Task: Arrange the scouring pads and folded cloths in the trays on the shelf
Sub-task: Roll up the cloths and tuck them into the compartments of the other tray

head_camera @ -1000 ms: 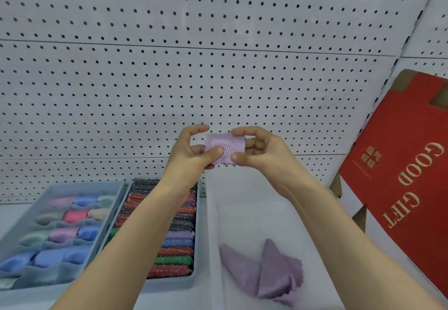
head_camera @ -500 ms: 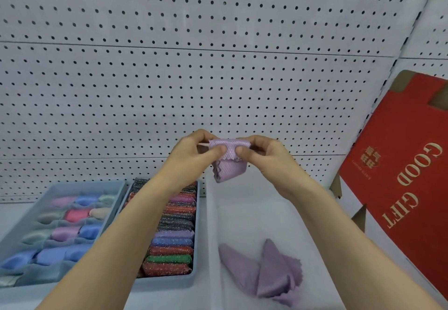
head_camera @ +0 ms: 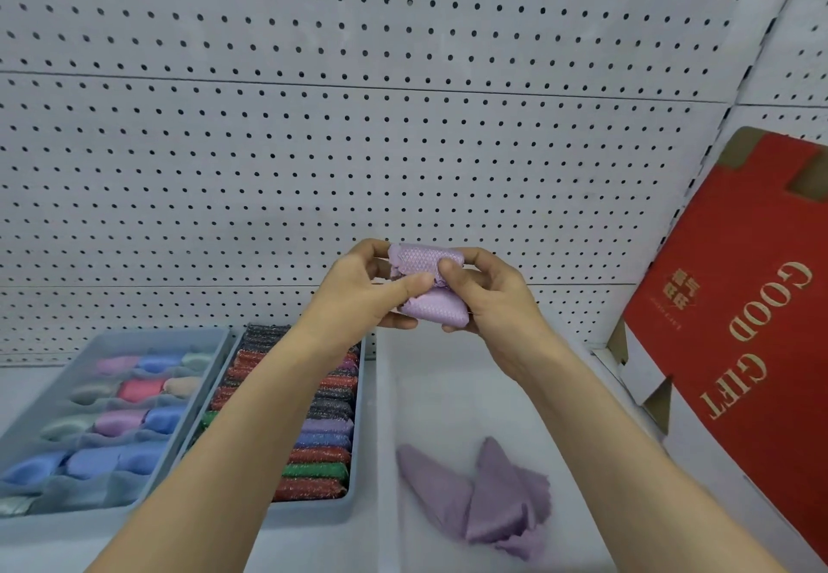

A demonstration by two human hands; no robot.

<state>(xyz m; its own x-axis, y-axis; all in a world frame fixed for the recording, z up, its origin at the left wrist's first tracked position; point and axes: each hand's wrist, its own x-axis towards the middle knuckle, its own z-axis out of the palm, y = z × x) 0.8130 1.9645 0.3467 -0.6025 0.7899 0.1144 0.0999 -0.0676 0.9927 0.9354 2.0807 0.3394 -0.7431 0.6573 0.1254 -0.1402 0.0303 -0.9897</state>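
Held flat a second earlier, the small lilac waffle-weave cloth [head_camera: 430, 308] was now doubled into a thick bundle, pinched between the left hand [head_camera: 358, 299] and right hand [head_camera: 493, 299] above the white plastic tray [head_camera: 448, 397], seemingly ready to join the two folded purple cloths [head_camera: 475, 501] there.

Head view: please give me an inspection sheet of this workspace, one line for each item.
Surface: white shelf, carrying three trays.
Job's things: lilac cloth held up, partly folded; purple cloths lie in the white tray; scouring pads fill the middle grey tray; pastel pieces sit in the left grey tray.
Clutter: red box marked GOOD GIFT leans at the right.
Grippers: left hand and right hand both pinch the lilac cloth.
Cables: nothing seen.
Surroundings: white pegboard behind.
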